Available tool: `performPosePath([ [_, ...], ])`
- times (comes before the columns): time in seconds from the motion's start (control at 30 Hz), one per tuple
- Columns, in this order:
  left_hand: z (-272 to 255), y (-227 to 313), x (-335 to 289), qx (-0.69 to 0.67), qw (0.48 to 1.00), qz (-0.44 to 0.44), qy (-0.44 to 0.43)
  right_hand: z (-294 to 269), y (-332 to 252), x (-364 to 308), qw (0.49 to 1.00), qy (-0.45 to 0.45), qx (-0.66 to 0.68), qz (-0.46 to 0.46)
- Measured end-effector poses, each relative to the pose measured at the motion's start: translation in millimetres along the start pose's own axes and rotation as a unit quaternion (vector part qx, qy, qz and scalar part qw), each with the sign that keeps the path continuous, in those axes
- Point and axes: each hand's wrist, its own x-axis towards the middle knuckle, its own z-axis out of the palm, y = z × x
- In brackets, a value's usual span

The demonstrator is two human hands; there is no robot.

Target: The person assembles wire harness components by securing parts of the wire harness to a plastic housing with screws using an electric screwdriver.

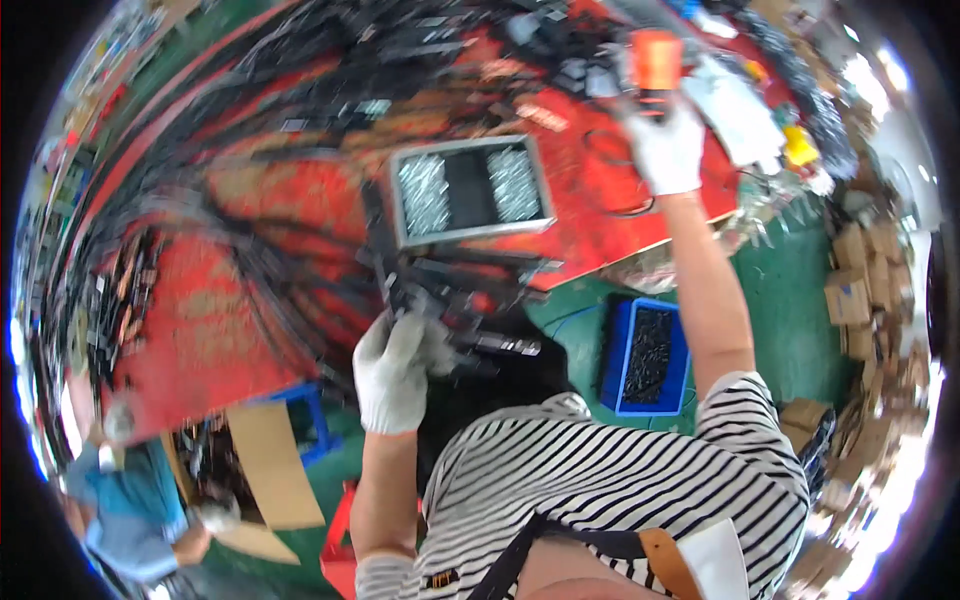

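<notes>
My left hand [393,370], in a white glove, closes around a long black strip [378,235] near the table's front edge. More dark strips [470,285] lie beside that hand, and a piece with a shiny metal end [508,345] sticks out to its right. At the far right, my gloved right hand [668,150] grips an orange-and-black tool [656,65], blurred, its exact kind unclear. Between the hands sits a metal tray [478,237] with small silvery screw-like parts [424,195] in its two sides and a dark middle section.
Bundles of black strips [250,110] cover the far and left parts of the red table [195,330]. A thin black cable [590,150] loops near my right hand. Below the edge stands a blue bin [620,370] of dark parts. A co-worker [130,500] is beside an open carton [275,470].
</notes>
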Motion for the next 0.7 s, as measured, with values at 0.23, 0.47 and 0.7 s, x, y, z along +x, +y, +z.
performPosePath([
  [0.23,14.2,-0.3,12.9,0.055,0.998,0.002,0.042,-8.1,-74.7,-11.7,0.711,-0.049,0.702,0.003],
  [0.47,10.8,-9.7,9.3,0.067,0.997,0.013,0.044,21.7,-123.6,-63.1,0.643,-0.269,0.711,-0.096],
  [0.7,4.9,-13.6,7.5,0.071,0.996,0.022,0.041,44.3,-158.3,-109.2,0.637,-0.329,0.696,-0.032],
])
